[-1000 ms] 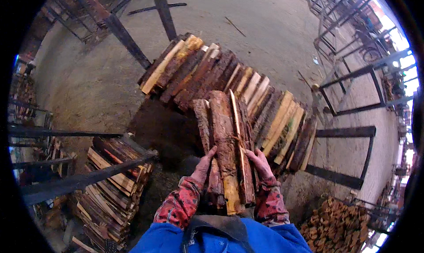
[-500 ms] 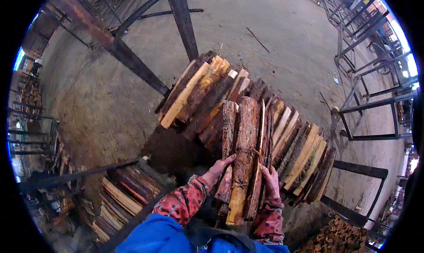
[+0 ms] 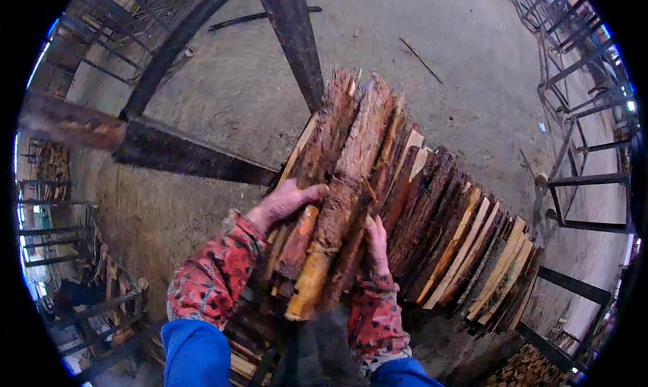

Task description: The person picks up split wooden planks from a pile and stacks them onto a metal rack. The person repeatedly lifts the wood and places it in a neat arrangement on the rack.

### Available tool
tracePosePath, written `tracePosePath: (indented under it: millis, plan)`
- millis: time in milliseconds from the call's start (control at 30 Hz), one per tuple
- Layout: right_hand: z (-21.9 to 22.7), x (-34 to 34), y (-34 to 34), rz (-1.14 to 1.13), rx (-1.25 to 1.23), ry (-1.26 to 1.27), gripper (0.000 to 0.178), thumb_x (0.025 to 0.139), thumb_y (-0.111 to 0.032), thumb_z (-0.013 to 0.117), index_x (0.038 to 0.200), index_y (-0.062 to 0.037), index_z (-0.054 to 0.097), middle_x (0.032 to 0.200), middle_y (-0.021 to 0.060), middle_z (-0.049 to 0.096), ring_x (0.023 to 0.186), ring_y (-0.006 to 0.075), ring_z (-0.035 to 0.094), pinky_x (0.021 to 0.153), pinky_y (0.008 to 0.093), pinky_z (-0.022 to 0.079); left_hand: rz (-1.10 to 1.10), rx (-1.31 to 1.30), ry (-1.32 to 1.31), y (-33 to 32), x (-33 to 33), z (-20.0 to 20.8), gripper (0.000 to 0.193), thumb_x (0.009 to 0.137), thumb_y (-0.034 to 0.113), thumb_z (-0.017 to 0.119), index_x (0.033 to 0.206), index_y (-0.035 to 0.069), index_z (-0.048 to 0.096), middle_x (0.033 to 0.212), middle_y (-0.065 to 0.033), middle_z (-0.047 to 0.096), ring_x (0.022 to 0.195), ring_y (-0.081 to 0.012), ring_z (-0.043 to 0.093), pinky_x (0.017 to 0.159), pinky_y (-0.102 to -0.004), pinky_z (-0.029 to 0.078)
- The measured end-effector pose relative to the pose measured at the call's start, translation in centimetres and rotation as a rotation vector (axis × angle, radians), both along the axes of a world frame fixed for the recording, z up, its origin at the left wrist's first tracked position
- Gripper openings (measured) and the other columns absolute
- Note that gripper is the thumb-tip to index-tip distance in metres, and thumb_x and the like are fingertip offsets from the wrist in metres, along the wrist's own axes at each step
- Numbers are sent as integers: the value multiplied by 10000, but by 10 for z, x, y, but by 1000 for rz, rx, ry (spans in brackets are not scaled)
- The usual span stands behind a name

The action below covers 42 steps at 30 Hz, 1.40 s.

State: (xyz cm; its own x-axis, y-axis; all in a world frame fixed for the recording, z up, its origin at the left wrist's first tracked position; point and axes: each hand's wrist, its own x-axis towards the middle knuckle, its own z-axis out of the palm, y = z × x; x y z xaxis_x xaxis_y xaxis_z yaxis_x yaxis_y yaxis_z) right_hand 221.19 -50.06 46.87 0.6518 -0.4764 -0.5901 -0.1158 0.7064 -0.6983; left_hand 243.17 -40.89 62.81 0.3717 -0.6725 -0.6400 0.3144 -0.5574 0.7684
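Observation:
An armful of bark-covered wood slabs (image 3: 351, 174) is pressed between my two hands, tilted with its far end leaning to the right. My left hand (image 3: 287, 203) clasps its left side, the thumb lying over the bark. On the opposite side, my right hand (image 3: 376, 244) presses against the slabs, its fingers partly hidden. The armful is over the left end of a long row of stacked split slabs (image 3: 472, 242), some with bark and some with pale cut faces. Whether it rests on the row or hangs just above I cannot tell.
Dark metal beams (image 3: 293, 39) and a slanting bar (image 3: 202, 151) stand beside the row's left end. More boards (image 3: 244, 360) lie low near my left arm. Metal racks (image 3: 587, 181) line the right side, with a firewood pile (image 3: 530, 370) below. A thin stick (image 3: 422, 60) lies on the floor.
Both hands have carried the armful of slabs forward and left, from in front of my body to the left end of the row. The view has shifted too.

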Motion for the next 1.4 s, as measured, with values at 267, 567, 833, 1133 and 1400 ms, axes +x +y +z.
tracePosePath:
  millis: [267, 567, 833, 1133, 1400]
  plan:
    - [-72, 124, 22, 492, -800, 415, 892, 787, -280, 689, 1352, 159, 156, 1323, 369, 240, 1191, 483, 376, 998, 424, 372, -112, 283, -1058, 36, 29, -140, 990, 657, 290, 812, 1384, -65, 242, 1368, -293, 358, 1274, -395, 365, 1062, -404, 314]
    - [-57, 108, 5, 639, -796, 417, 918, 788, -354, 695, 1372, 116, 164, 1307, 376, 300, 1160, 497, 424, 937, 438, 429, -16, 310, -1094, 36, 17, -164, 900, 698, 137, 754, 1399, -48, 221, 1396, -284, 316, 1304, -394, 315, 1082, -402, 283]
    - [5, -67, 48, 809, -748, 428, 722, 829, -349, 651, 1360, 20, 331, 1191, 298, 466, 1034, 449, 519, 855, 466, 458, -125, 355, -1210, 45, -1, -138, 915, 661, 176, 783, 1372, -56, 256, 1389, -269, 328, 1311, -393, 298, 1093, -427, 254]
    - [27, -212, 73, 795, -650, 450, 601, 815, -409, 632, 1213, 28, 524, 1006, 219, 627, 946, 372, 595, 818, 432, 481, -256, 437, -895, 142, -171, -119, 873, 720, 277, 722, 1355, -104, 260, 1347, -301, 364, 1256, -423, 353, 1067, -427, 288]
    - [52, -333, 32, 467, -557, 663, 555, 780, -358, 669, 1172, 23, 573, 1052, 205, 643, 982, 294, 624, 846, 360, 485, -317, 812, -460, 207, -316, -79, 634, 694, 332, 748, 1127, -56, 492, 1159, -284, 546, 1102, -407, 521, 916, -448, 442]
